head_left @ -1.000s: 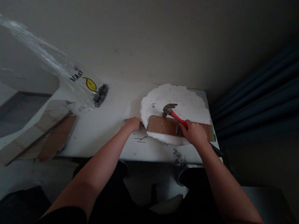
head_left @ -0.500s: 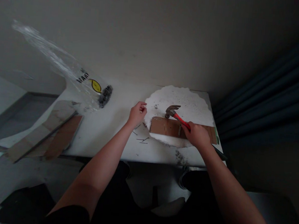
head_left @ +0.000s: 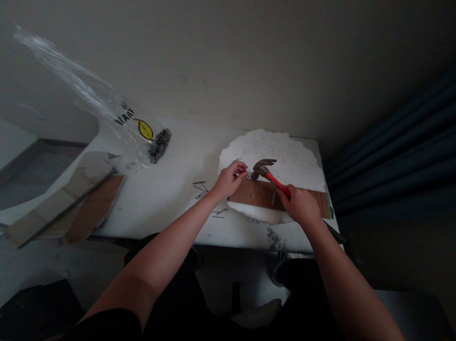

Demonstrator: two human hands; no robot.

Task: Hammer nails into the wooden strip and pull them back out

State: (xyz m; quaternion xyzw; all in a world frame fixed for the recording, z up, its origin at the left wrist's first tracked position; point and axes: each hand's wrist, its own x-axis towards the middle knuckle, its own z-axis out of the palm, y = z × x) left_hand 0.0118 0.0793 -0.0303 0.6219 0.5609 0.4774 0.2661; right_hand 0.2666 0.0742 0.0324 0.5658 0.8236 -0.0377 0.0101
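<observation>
My right hand (head_left: 302,203) is wrapped round the red handle of a claw hammer (head_left: 264,168). The hammer's head hangs over the upper edge of a brown wooden board (head_left: 252,193). My left hand (head_left: 231,178) is closed in a pinch just left of the hammer head, over the board's upper left edge. Whatever is between its fingertips is too small to make out. The board lies on a white, rough-edged sheet (head_left: 279,148) dotted with dark specks. Several loose nails (head_left: 200,190) lie on the white table, left of and below my left forearm.
A clear plastic bag (head_left: 137,134) with dark contents at its end lies at the table's back left. Several board pieces (head_left: 94,203) jut over the left edge. Dark crumbs (head_left: 273,239) lie near the front edge. A dark curtain (head_left: 408,135) hangs at the right.
My left hand has moved right, from the sheet's left edge to beside the hammer head, uncovering more nails on the table. My right hand and the hammer have hardly moved.
</observation>
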